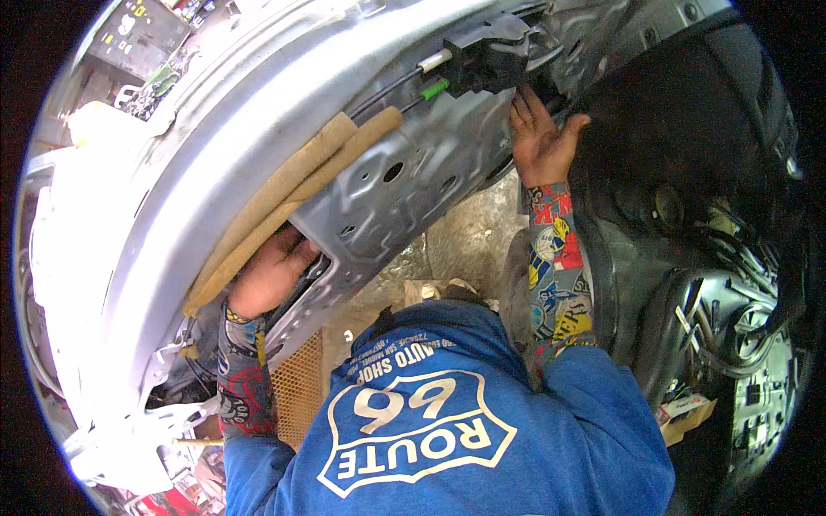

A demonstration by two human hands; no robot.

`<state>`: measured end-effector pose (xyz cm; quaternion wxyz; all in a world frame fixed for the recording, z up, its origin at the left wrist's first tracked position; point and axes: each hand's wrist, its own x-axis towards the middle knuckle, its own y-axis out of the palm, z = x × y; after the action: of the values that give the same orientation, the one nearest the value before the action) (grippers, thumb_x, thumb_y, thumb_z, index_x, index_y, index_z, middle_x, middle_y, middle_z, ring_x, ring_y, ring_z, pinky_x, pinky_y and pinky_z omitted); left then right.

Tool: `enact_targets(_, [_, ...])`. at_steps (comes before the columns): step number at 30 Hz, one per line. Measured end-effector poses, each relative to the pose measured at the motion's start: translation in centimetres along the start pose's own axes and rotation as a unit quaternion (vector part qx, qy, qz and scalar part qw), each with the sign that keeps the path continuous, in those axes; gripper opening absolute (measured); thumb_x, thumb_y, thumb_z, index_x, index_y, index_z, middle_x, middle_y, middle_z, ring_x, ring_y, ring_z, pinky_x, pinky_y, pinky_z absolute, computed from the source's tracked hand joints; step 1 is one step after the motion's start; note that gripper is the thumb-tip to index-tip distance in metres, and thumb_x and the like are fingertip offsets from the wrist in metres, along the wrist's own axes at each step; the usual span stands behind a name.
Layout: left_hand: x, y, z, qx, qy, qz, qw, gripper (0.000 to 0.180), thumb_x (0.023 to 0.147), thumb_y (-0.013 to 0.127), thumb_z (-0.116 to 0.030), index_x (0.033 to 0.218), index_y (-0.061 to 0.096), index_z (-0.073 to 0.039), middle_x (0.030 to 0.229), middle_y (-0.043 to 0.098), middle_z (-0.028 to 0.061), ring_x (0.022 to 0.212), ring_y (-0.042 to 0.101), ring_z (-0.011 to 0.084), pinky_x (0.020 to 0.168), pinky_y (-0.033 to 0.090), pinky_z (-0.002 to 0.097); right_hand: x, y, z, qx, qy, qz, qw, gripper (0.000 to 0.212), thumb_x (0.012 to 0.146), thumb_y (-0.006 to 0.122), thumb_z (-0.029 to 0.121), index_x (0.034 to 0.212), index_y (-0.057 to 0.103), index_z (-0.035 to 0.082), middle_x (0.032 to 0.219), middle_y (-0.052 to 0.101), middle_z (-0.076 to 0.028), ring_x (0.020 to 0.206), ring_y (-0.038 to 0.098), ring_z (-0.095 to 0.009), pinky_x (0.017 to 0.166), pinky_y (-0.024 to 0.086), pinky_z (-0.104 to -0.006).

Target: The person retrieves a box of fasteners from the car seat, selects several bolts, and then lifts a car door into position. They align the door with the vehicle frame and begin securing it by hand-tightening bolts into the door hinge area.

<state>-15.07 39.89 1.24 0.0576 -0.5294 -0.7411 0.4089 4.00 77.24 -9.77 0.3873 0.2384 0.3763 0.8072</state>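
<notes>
A silver-grey car door shell spans the upper middle. My left hand reaches into a cut-out near the door's lower left. Its fingers are hidden inside. By the door's right edge is my right hand, palm showing, thumb spread away and fingers stretched upward. Their tips go behind the metal beside the black latch mechanism. Two cables in tan foam sleeves run from the latch along the door. One cable has a green end piece, the other a whitish one.
Dark car bodywork stands at the right, with bundled hoses or wiring below it. An opened small cardboard box sits low on that side. Brown perforated mesh lies beneath the door. A dark cabinet is at the far left.
</notes>
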Motion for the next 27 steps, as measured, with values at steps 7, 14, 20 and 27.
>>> enact_targets(7, [0.6, -0.4, -2.6, 0.051, 0.046, 0.008, 0.998, 0.048, 0.100, 0.055, -0.033, 0.135, 0.055, 0.000, 0.137, 0.058, 0.0206, 0.132, 0.050, 0.0348, 0.112, 0.034, 0.0417, 0.6, -0.4, -0.2, -0.124, -0.054, -0.029, 0.990, 0.118, 0.084, 0.038, 0.083, 0.152, 0.021, -0.011, 0.161, 0.023, -0.023, 0.148, 0.025, -0.030, 0.122, 0.018, -0.0355])
enact_targets(14, [1.2, -1.1, -4.0, 0.022, -0.013, 0.041, 0.999, 0.057, 0.101, 0.052, -0.036, 0.141, 0.047, 0.004, 0.144, 0.052, 0.0216, 0.136, 0.045, 0.0336, 0.116, 0.029, 0.0403, 0.5, -0.5, -0.6, -0.379, -0.046, -0.112, 0.917, 0.065, 0.106, 0.029, 0.051, 0.148, 0.037, 0.002, 0.152, 0.039, -0.014, 0.143, 0.033, -0.029, 0.119, 0.023, -0.0366])
enact_targets(20, [1.5, -2.8, -2.4, 0.088, -0.051, -0.010, 0.995, 0.066, 0.100, 0.055, -0.036, 0.147, 0.038, 0.008, 0.152, 0.041, 0.0241, 0.141, 0.038, 0.0333, 0.118, 0.024, 0.0369, 0.6, 3.5, 1.2, -0.438, -0.064, -0.150, 0.884, 0.074, 0.101, 0.034, 0.061, 0.125, 0.061, -0.004, 0.131, 0.057, -0.030, 0.128, 0.052, -0.040, 0.111, 0.035, -0.0423])
enact_targets(27, [2.3, -2.7, -0.8, 0.032, -0.027, -0.023, 0.999, 0.063, 0.100, 0.055, -0.035, 0.146, 0.042, 0.006, 0.151, 0.043, 0.0214, 0.140, 0.040, 0.0315, 0.117, 0.026, 0.0372, 0.1, 3.4, -0.6, -0.459, -0.108, -0.182, 0.862, 0.061, 0.098, 0.046, 0.056, 0.111, 0.069, 0.001, 0.113, 0.068, -0.026, 0.109, 0.063, -0.044, 0.098, 0.047, -0.0444])
